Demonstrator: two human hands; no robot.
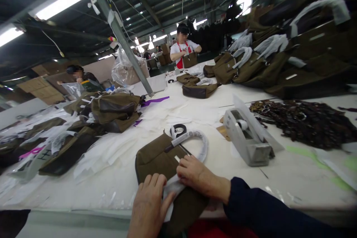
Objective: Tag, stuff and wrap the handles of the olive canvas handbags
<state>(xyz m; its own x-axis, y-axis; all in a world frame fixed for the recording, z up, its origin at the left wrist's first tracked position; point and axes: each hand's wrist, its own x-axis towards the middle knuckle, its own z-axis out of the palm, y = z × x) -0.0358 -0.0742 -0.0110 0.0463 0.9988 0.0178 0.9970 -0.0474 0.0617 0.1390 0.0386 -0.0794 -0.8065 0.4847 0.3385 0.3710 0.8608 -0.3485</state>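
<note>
An olive-brown bag (157, 158) lies on the white table (279, 178) right in front of me. Its handle (199, 139) is wrapped in white paper and arches up at the far side. My left hand (149, 202) rests flat on the bag's near part, fingers together on a strip of white wrapping paper (173, 187). My right hand (196, 176) presses down on the same paper where it meets the bag, fingers curled onto it. A dark blue sleeve covers my right arm.
A grey tape dispenser (248, 137) stands right of the bag, a heap of dark metal hardware (304, 121) beyond it. Piles of olive bags lie at left (111, 113) and far right (279, 63). Two people (184, 46) work at the far side. A slanted steel post (119, 31) rises mid-table.
</note>
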